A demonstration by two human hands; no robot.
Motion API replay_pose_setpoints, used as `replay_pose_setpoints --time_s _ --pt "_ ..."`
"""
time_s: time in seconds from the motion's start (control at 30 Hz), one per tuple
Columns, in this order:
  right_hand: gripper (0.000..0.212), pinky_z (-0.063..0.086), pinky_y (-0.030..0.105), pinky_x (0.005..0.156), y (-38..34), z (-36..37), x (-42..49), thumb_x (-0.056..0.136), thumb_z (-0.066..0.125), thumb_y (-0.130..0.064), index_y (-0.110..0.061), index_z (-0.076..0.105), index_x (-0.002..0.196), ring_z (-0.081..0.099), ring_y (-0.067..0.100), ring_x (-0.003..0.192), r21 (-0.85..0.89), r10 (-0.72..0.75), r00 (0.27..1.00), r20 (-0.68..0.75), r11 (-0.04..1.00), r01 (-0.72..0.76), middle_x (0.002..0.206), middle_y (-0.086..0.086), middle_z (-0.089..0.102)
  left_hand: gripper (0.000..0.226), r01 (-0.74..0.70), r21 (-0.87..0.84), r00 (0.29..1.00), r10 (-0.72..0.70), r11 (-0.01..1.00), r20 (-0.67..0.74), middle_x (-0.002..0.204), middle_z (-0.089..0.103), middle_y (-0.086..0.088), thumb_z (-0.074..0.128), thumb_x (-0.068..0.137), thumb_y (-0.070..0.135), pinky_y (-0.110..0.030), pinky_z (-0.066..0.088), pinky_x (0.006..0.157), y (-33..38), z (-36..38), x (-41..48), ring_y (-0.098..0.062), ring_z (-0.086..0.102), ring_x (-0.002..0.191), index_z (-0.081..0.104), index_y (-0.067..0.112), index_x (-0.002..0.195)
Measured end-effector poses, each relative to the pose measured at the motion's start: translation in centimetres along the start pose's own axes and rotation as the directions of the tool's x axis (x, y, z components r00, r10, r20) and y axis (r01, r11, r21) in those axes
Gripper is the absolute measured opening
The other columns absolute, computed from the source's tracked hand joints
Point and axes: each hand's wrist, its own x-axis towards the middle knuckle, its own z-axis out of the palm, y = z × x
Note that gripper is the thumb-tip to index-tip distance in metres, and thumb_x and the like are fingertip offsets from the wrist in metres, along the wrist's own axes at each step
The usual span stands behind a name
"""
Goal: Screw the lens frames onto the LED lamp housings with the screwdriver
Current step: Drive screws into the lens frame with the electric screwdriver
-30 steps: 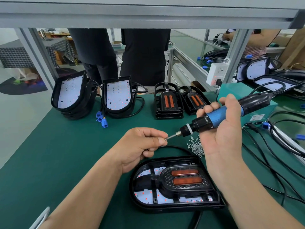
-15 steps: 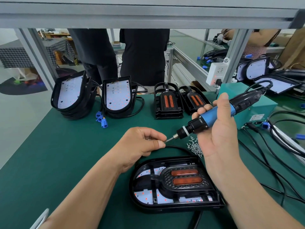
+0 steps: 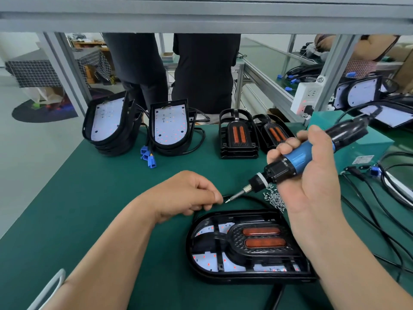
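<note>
Screwdriver (image 3: 297,161) | in right hand (image 3: 317,182) grip | tip just beside left hand (image 3: 185,193)

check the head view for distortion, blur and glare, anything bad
Head view: wide-angle distortion leans the bench posts outward toward the top. Light in the head view is soft and even, with only faint shadows on the green mat. The screwdriver and screw pile look sharp, background figures softer, with no strong glare.
</note>
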Motion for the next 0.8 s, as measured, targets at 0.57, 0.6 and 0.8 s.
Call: replay_pose_setpoints --time_s 0.57,0.6,0.8 --pt "0.023 0.052 0.033 0.068 1.7 1.6 -2.6 0.093 0.069 -0.028 -0.015 0.055 0.106 0.054 0.016 0.065 -0.196 0.052 0.945 0.323 0.980 0.013 0.076 0.000 0.054 0.055 -0.073 0.282 0.984 0.023 0.957 0.176 0.072 0.031 -0.013 0.073 0.086 0.044 -0.029 0.024 0.052 0.4 -0.7 -1.2 -0.022 0.025 0.064 0.067 -0.009 0.094" --pt "0.022 0.052 0.033 0.069 1.7 1.6 -2.6 0.092 0.069 -0.029 -0.016 0.056 0.105 0.054 0.016 0.065 -0.205 0.057 0.939 0.339 0.979 0.015 0.076 0.000 0.054 0.054 -0.070 0.289 0.985 0.020 0.955 0.169 0.073 0.032 -0.012 0.073 0.086 0.045 -0.029 0.025 0.052 0.4 -0.8 -1.2 -0.022 0.026 0.064 0.068 -0.008 0.096" --pt "0.019 0.052 0.034 0.070 1.7 1.8 -3.0 0.092 0.068 -0.028 -0.018 0.058 0.104 0.054 0.017 0.065 -0.246 0.076 0.922 0.379 0.969 0.021 0.076 0.000 0.053 0.042 -0.068 0.274 0.987 0.025 0.959 0.160 0.072 0.035 -0.010 0.074 0.085 0.045 -0.025 0.028 0.051 0.4 -0.8 -1.1 -0.020 0.030 0.062 0.075 0.004 0.092"
